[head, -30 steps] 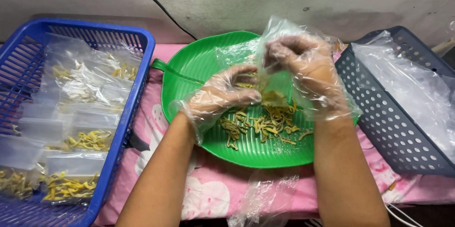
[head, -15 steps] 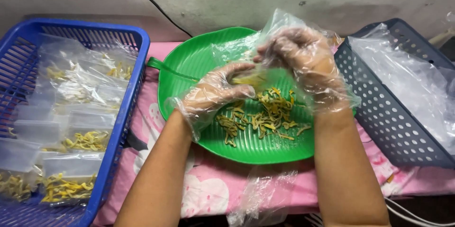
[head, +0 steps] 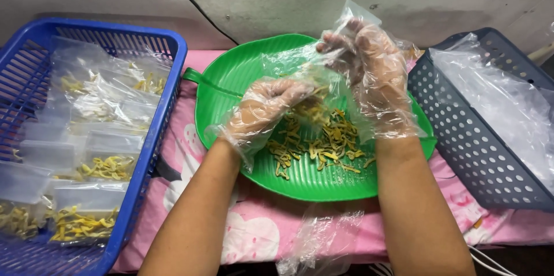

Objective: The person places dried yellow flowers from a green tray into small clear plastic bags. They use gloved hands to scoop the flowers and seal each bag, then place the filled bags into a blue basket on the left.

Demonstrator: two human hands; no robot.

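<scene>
Yellow strips [head: 323, 143] may be spilled past the bag [head: 323, 71] pinched at 1 o'clock by right hand [head: 375, 74]; left hand [head: 268, 109] closed on strips.

Clear filled packets [head: 86, 166] in blue basket [head: 167, 80] at left; empty clear bags [head: 508, 109] in grey basket [head: 461, 137] at right

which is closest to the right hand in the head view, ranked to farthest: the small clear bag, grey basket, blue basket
From the right hand:
1. Small clear bag: held at its fingertips, over the green tray.
2. Grey basket: just beside it, on the right edge.
3. Blue basket: far left, past the left hand and the tray.
</scene>
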